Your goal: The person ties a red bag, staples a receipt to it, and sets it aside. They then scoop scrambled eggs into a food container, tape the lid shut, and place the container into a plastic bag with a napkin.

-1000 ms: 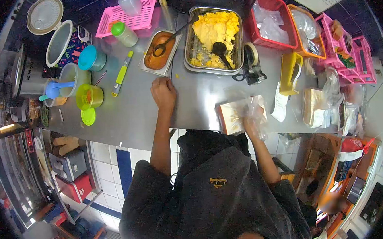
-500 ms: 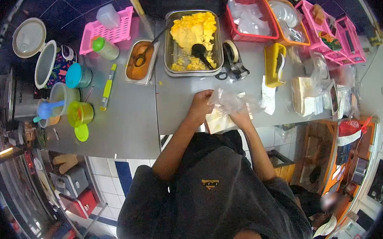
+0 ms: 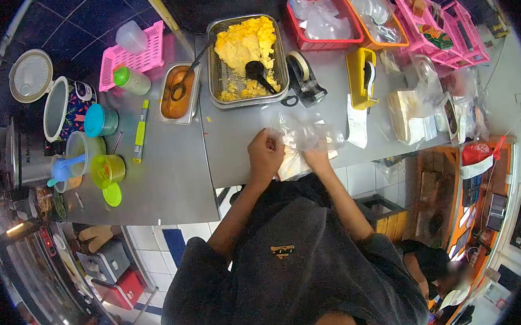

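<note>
A clear plastic bag (image 3: 295, 133) is spread between my two hands above the counter's front edge. My left hand (image 3: 266, 156) is closed, with its fingers curled and pinching the bag's left side. My right hand (image 3: 318, 159) is at the bag's lower right, closed on the film, and crumpled plastic covers its fingertips. Beneath the hands, partly hidden, lies a stack of cream-coloured paper (image 3: 293, 166). Beyond the bag are a tape dispenser (image 3: 310, 89) and the black handles of a pair of scissors (image 3: 289, 100).
A metal tray (image 3: 213, 75) holds yellow food and a black scoop. Left of it is a pan (image 3: 194, 110) of orange sauce with a ladle. Red (image 3: 357, 35) and orange (image 3: 401, 38) baskets, a yellow holder (image 3: 359, 89) and paper packets (image 3: 403, 116) stand right. Another person (image 3: 428, 265) is behind, lower right.
The camera view has shifted, so the counter items sit further left. My left hand has turned into a more curled grip. The bag is spread wider to the right, over my right fingertips.
</note>
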Motion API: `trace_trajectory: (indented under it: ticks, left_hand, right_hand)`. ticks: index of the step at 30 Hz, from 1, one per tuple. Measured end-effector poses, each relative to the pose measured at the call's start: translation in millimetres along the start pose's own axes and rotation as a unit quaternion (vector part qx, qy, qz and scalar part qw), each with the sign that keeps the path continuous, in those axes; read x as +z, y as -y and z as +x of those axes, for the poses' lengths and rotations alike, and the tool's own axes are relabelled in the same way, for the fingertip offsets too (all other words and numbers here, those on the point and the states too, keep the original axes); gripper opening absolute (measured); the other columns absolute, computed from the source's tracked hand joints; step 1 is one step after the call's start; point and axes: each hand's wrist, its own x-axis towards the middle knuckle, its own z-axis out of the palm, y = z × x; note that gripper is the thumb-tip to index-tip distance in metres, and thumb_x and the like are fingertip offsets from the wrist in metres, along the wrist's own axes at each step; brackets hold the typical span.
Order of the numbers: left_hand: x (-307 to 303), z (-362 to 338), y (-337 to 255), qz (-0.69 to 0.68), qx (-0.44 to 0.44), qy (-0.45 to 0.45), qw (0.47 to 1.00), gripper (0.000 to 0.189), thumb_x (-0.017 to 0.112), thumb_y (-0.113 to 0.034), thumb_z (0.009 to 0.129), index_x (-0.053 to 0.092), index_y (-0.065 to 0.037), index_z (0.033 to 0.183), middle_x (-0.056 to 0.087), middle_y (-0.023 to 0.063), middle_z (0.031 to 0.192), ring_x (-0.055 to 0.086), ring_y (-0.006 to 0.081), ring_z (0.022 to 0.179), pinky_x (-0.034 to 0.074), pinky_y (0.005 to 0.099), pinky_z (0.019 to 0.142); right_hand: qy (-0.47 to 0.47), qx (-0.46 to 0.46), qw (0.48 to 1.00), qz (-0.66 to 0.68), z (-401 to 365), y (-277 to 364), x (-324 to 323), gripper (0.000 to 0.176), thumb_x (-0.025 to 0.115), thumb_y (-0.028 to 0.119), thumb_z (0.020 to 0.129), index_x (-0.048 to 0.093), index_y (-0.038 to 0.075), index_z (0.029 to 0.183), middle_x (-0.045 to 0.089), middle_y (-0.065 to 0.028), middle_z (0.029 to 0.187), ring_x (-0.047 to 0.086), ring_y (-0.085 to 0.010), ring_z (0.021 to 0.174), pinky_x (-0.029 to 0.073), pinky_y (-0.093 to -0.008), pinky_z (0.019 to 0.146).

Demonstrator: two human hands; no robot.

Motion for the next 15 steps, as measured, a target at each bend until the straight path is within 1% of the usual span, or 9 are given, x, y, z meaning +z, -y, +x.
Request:
trace_trajectory:
  ticks: [1, 2, 3, 5, 7, 9, 11, 13, 15]
  left_hand:
    - [3, 1, 0, 0.073, 0.046, -0.033, 0.996, 0.007, 0.066, -0.007, 0.085, 0.067, -0.003, 0.091, 0.065, 0.0090, 0.080, 0.064, 0.0215, 0.064, 0.050, 0.0333, 0.061]
    - [5, 0, -1, 0.074, 0.045, -0.037, 0.996, 0.007, 0.066, -0.007, 0.085, 0.067, -0.003, 0.091, 0.065, 0.0090, 0.080, 0.064, 0.0215, 0.064, 0.050, 0.0333, 0.061]
    - [8, 0, -4, 0.134, 0.074, 0.014, 0.988, 0.006, 0.065, -0.007, 0.084, 0.066, -0.003, 0.088, 0.064, 0.0107, 0.083, 0.064, 0.0265, 0.067, 0.049, 0.0367, 0.063]
    - [13, -2, -2, 0.192, 0.104, 0.064, 0.974, 0.006, 0.065, -0.007, 0.082, 0.065, -0.004, 0.086, 0.063, 0.0125, 0.085, 0.065, 0.0315, 0.071, 0.049, 0.0402, 0.066]
    - [19, -9, 5, 0.148, 0.155, 0.107, 0.971, 0.008, 0.064, -0.009, 0.082, 0.065, -0.004, 0.087, 0.063, 0.0150, 0.093, 0.064, 0.0349, 0.077, 0.047, 0.0438, 0.070]
    - [17, -12, 4, 0.141, 0.157, 0.132, 0.969, 0.007, 0.065, -0.006, 0.080, 0.065, -0.002, 0.085, 0.063, 0.0150, 0.091, 0.064, 0.0345, 0.072, 0.047, 0.0442, 0.066]
    - [14, -15, -8, 0.013, 0.007, 0.176, 0.984, 0.010, 0.067, -0.005, 0.078, 0.066, -0.001, 0.087, 0.064, 0.0142, 0.088, 0.064, 0.0317, 0.067, 0.045, 0.0423, 0.058]
    - [19, -17, 13, 0.031, 0.066, 0.168, 0.983, 0.013, 0.069, -0.003, 0.077, 0.068, 0.001, 0.090, 0.064, 0.0148, 0.085, 0.063, 0.0276, 0.062, 0.044, 0.0398, 0.053]
    - [24, -17, 35, 0.146, 0.040, 0.196, 0.969, 0.017, 0.069, -0.003, 0.078, 0.069, 0.001, 0.095, 0.064, 0.0172, 0.078, 0.064, 0.0256, 0.063, 0.046, 0.0372, 0.055]
  right_hand:
    - [0.002, -0.003, 1.000, 0.000, -4, -6, 5, 0.058, 0.070, 0.019, 0.089, 0.048, -0.001, 0.139, 0.054, -0.0206, 0.134, 0.052, -0.0305, 0.124, 0.043, -0.0424, 0.105]
    - [-0.051, -0.076, 0.991, -0.094, -8, -12, 12, 0.059, 0.068, 0.016, 0.090, 0.045, 0.000, 0.141, 0.049, -0.0221, 0.139, 0.047, -0.0332, 0.130, 0.038, -0.0438, 0.109]
    - [-0.104, -0.148, 0.966, -0.187, -10, -15, 17, 0.059, 0.065, 0.014, 0.090, 0.043, 0.000, 0.144, 0.045, -0.0237, 0.145, 0.042, -0.0359, 0.135, 0.034, -0.0452, 0.113]
    - [-0.039, -0.087, 0.979, -0.179, -3, 17, 7, 0.055, 0.060, 0.011, 0.093, 0.042, 0.000, 0.145, 0.039, -0.0253, 0.150, 0.034, -0.0412, 0.142, 0.029, -0.0475, 0.116]
    - [-0.055, -0.074, 0.996, 0.000, 1, 12, 8, 0.049, 0.058, 0.011, 0.094, 0.047, -0.001, 0.140, 0.044, -0.0260, 0.146, 0.040, -0.0422, 0.138, 0.029, -0.0476, 0.116]
    - [-0.042, -0.027, 0.998, 0.039, 2, 8, 10, 0.044, 0.057, 0.010, 0.094, 0.051, -0.002, 0.136, 0.048, -0.0263, 0.142, 0.043, -0.0418, 0.134, 0.029, -0.0476, 0.116]
    - [-0.031, 0.026, 0.996, 0.080, -1, 4, 11, 0.039, 0.056, 0.009, 0.094, 0.055, -0.003, 0.131, 0.052, -0.0266, 0.137, 0.047, -0.0413, 0.130, 0.029, -0.0476, 0.115]
    - [-0.073, -0.123, 0.982, -0.122, 0, 11, 15, 0.042, 0.056, 0.002, 0.089, 0.054, -0.002, 0.130, 0.057, -0.0244, 0.128, 0.049, -0.0384, 0.127, 0.037, -0.0453, 0.109]
    - [-0.101, -0.149, 0.973, -0.144, 1, 26, 11, 0.034, 0.058, 0.003, 0.087, 0.059, -0.003, 0.121, 0.061, -0.0246, 0.117, 0.051, -0.0409, 0.117, 0.041, -0.0491, 0.101]
